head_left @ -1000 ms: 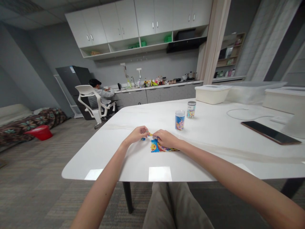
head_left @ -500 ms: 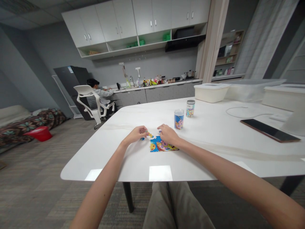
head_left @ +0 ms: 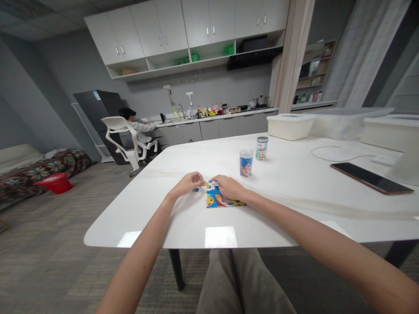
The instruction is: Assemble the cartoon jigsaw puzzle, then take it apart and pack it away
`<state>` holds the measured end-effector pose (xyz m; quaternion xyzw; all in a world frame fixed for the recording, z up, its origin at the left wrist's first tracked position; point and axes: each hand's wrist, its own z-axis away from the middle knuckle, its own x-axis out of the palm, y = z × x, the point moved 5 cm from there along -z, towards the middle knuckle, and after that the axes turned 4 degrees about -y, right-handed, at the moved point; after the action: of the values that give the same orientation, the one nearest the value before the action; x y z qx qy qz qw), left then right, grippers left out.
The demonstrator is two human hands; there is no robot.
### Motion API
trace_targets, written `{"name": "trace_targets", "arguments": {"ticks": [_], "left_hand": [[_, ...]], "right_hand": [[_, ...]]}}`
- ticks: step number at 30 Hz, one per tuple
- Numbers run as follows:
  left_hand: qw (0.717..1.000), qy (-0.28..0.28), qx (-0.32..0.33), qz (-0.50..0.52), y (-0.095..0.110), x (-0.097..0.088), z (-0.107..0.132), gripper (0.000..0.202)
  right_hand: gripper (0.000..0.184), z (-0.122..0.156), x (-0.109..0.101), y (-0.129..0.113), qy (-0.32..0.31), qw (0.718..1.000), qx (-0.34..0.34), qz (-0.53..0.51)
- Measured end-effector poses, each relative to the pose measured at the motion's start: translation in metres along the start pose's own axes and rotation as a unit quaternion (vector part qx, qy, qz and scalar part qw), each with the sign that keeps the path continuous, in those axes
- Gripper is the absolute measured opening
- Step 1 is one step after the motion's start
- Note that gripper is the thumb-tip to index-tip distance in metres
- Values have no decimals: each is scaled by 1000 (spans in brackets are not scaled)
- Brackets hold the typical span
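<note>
A partly assembled jigsaw puzzle [head_left: 224,200] with blue edges and bright cartoon art lies flat on the white table [head_left: 137,213]. My right hand [head_left: 230,187] is on its upper edge, fingertips pinching a small pale blue piece [head_left: 213,183]. My left hand [head_left: 189,182] is curled just left of the puzzle, its fingertips near a yellow piece [head_left: 206,185]. A small blue piece [head_left: 196,190] lies below those fingers. Whether the left hand holds anything is hidden.
Two cartoon-printed cylindrical tins [head_left: 246,162] stand beyond the hands. A dark smartphone [head_left: 371,178], a white cable and white storage bins [head_left: 290,127] lie to the right. A seated person [head_left: 132,128] works at the far counter.
My right hand has come down from above the puzzle onto its upper edge, moving left toward my left hand. The left hand has barely moved.
</note>
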<state>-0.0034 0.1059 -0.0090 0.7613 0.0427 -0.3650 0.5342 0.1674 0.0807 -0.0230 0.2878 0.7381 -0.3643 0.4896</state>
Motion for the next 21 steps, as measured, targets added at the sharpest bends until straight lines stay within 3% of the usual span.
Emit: {"name": "trace_targets", "arguments": {"ticks": [5,9,15,18,21], "left_hand": [[1000,5,1,-2,1,0,0,32],[1000,2,-4,-4,4,1,1,33],[1000,-14,-17,12,3,2,2,34],[999,-19,-17,18,4,3,2,33],[999,-27,-12,17,8,4,4,33]], "right_hand": [[34,0,-8,14,24,998,46,27],[31,-1,-2,15,-19,999,-10,24],[47,-1,5,8,-45,998,-51,-4],[46,0,2,2,-33,997,-68,-33],[30,2,-5,-8,11,992,-105,-71]]}}
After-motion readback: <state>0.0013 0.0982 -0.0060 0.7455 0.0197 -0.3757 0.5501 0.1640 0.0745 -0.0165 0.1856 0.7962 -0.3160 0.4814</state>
